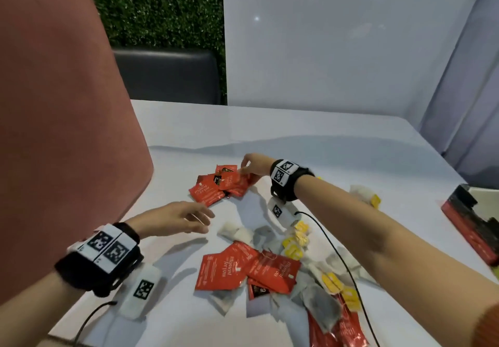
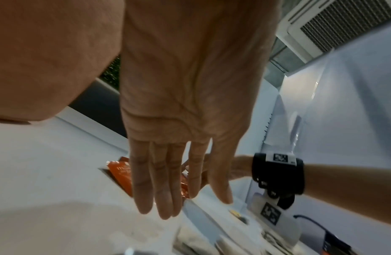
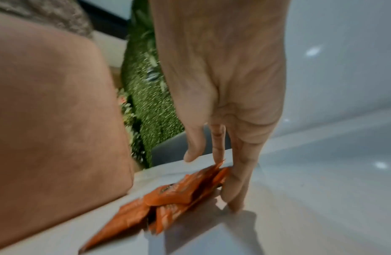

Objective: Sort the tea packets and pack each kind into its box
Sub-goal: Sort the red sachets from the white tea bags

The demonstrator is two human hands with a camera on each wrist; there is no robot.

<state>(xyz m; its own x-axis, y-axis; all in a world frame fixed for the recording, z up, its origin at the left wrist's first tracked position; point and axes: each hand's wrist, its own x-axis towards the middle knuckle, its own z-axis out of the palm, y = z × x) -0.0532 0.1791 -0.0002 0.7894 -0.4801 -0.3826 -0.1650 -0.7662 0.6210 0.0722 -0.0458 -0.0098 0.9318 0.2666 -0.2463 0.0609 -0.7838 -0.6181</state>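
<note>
We are still early in the sort, by our reading. A small stack of red foil packets (image 1: 220, 184) lies gathered at the far middle of the white table (image 1: 324, 141), while a mixed heap near us still holds more red packets (image 1: 237, 268), bare grey tea bags (image 1: 320, 306) and yellow-tagged bags (image 1: 295, 241), all overlapping. The red-and-black box (image 1: 471, 225) sits well apart at the table's right edge, and we cannot tell whether anything is in it yet. So one kind is partly collected, the rest unsorted, and we judge that no packing has begun.

Our right hand (image 1: 253, 165) reaches across to the far stack, fingertips (image 3: 231, 195) down on the table against the stack's right edge, the index and thumb resting lightly on the top packet; we cannot tell whether they grip it. Our left hand (image 1: 175, 218) hovers just short of the same stack, palm down, fingers (image 2: 155, 188) straight and close together, holding nothing.
</note>
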